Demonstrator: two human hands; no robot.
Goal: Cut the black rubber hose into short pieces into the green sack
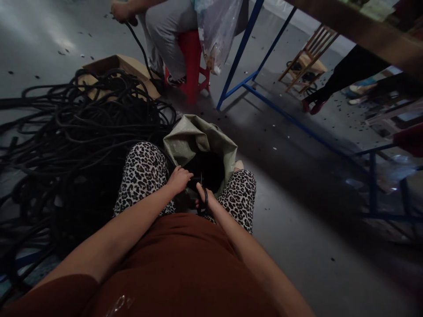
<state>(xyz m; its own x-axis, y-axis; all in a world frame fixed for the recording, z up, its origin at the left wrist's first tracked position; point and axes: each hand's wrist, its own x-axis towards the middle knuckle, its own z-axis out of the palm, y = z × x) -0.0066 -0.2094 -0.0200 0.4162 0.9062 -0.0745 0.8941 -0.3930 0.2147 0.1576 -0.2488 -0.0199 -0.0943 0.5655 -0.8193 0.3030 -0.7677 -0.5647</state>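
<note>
My right hand is closed around the black handles of a pair of scissors, whose blades point up over the mouth of a sack. My left hand pinches a short stretch of black rubber cord beside the blades. The grey-green sack stands between my knees with its top folded open, and its inside is too dark to make out. To the left of my leg lies a large tangled heap of black cord, spread over the floor.
An open cardboard box stands behind the heap. Another person sits on a red stool, a cord in the hand. A blue-framed table is at the upper right, a wooden chair beyond. Small black bits dot the floor.
</note>
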